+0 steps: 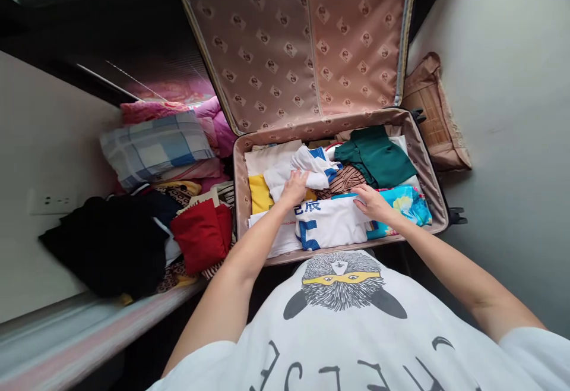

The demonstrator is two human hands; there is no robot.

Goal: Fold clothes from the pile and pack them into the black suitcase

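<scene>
Nearest the camera, a white T-shirt [342, 331] printed with a masked animal is worn by the person. To the left, a pale ledge [111, 325] is seen, on which black cloth [107, 242] and a folded red cloth [202, 236] are heaped.

In front of the T-shirt, the open suitcase [240, 195] is placed, packed with clothes. Along its near edge, a folded white garment [341, 227] marked in blue is laid, with a turquoise floral cloth [405, 207] set just beside it on the right. The right hand [373, 204] is held at the garment's right end, its fingers loosely extended and the thumb parted from them.

Slightly farther in, a white-and-blue garment [307, 162] is covered in part by the left hand [294, 189]; its fingers are laid on the fabric, but whether any cloth is gripped cannot be told. A yellow cloth [259, 194] is partly hidden nearby. To the right, a striped brown cloth [344, 182] is overlapped by a dark green garment [376, 153].

Beyond the red cloth, a plaid bundle [155, 147] is stacked. At the back, the patterned lid [285, 52] is raised.
</scene>
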